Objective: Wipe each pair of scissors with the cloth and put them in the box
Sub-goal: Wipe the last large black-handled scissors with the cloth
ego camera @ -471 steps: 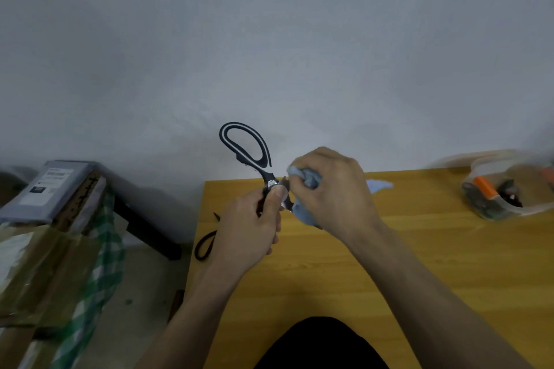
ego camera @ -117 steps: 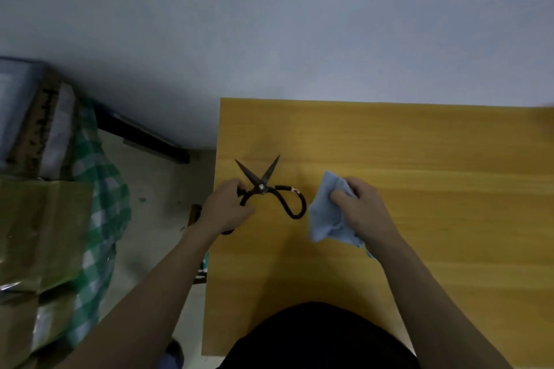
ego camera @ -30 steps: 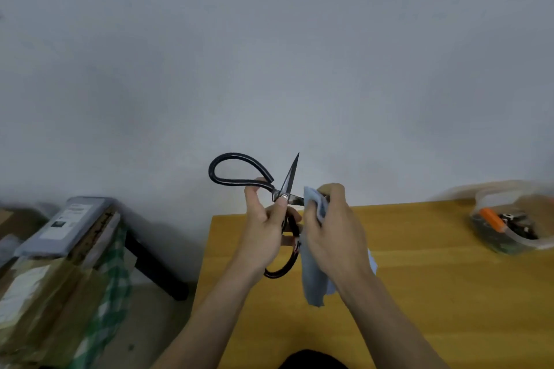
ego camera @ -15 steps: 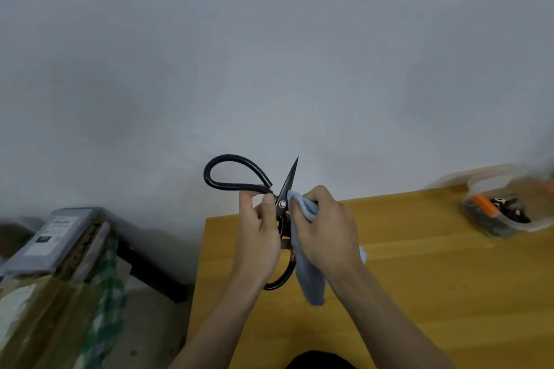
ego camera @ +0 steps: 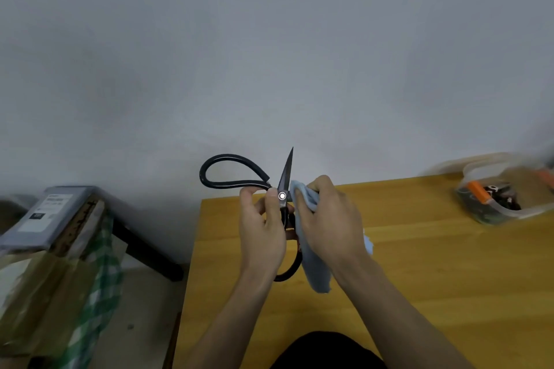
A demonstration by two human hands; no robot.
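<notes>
Black iron scissors stand almost upright just below the middle of the frame, held in the air above the near left corner of the wooden table. They are spread: one blade points straight up to a sharp tip, one loop handle sweeps out toward the left of the frame, and the other loop hangs down below the hands. The second blade cannot be seen; it seems to run right, under the cloth. The long axis of the visible blade is thus vertical in the picture, pivot screw at the middle.

The left hand grips the scissors at the pivot, thumb and fingers curled round the shanks. The right hand sits touching them on the right, fingers closed on a pale blue cloth bunched against the metal beside the pivot, its loose end hanging below the wrist.

The step in hand looks to be wiping, and the stroke likely runs along a blade away from the pivot, so the right hand should keep clear of the edge and the tip.

The clear plastic box, already holding scissors with orange handles, sits at the far right of the frame, well apart from both hands; the right hand is nearer to it.
</notes>
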